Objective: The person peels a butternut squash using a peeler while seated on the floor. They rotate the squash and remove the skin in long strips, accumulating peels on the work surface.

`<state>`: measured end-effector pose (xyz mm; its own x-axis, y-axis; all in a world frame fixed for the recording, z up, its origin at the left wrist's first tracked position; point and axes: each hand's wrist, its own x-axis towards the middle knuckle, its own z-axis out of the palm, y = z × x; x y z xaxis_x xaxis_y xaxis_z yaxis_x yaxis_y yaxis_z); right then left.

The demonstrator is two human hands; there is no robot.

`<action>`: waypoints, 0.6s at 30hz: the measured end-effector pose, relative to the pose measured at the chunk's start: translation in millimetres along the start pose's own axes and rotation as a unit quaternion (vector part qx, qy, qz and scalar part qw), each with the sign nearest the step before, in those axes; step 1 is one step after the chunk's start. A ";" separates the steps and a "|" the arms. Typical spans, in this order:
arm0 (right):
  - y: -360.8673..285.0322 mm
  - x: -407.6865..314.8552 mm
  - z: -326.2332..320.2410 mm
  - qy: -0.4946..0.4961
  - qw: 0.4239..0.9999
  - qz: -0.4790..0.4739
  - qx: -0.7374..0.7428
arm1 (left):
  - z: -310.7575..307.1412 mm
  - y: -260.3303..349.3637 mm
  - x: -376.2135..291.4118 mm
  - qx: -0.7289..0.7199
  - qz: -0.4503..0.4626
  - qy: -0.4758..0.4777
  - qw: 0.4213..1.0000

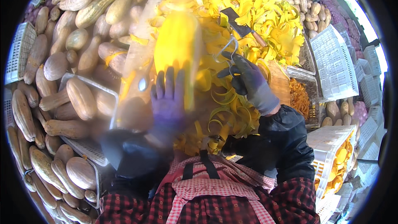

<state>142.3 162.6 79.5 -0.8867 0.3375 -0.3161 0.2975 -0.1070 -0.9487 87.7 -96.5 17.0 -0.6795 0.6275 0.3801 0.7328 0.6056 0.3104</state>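
A peeled yellow squash (175, 42), blurred, lies lengthwise on a wooden board (141, 56). My left hand (168, 95), in a purple and black glove, is spread flat with its fingertips over the squash's near end; whether it presses on the squash is unclear. To the right, my right hand (250, 76), also gloved, grips a metal-framed peeler (231, 48), its frame raised above the peelings. Curled yellow peelings (224, 95) lie between my hands. Beyond them a cleaver (238, 25) with a wooden handle rests on a large heap of peelings (273, 15).
Unpeeled squashes (62, 65) are piled on the left, some in a plastic crate (115, 99). At right stand a basket of orange shreds (299, 96), a tilted white crate (335, 62) and a crate holding orange pieces (323, 149). Purple mesh sacks (337, 15) lie farther off.
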 end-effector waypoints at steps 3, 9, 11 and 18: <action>-8.4 71.8 5.3 0.034 0.955 -0.139 -0.262 | 15.0 0.7 -33.3 0.005 -0.023 -0.037 0.999; -47.2 200.1 46.6 0.067 0.788 -0.229 -0.568 | 33.1 -6.3 -50.3 -0.003 -0.036 -0.017 0.999; -42.4 201.8 57.1 0.070 0.763 -0.208 -0.609 | 31.3 -6.1 -48.7 -0.019 -0.049 -0.023 0.998; -34.3 89.0 42.1 0.065 0.701 -0.225 -0.674 | 26.8 -9.7 -49.3 -0.058 -0.049 -0.028 0.997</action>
<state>38.3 156.9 83.6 -0.9844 0.1450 0.0997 0.1397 0.9885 -0.0582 113.1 -120.2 -28.0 -0.7473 0.5954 0.2952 0.6590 0.6068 0.4444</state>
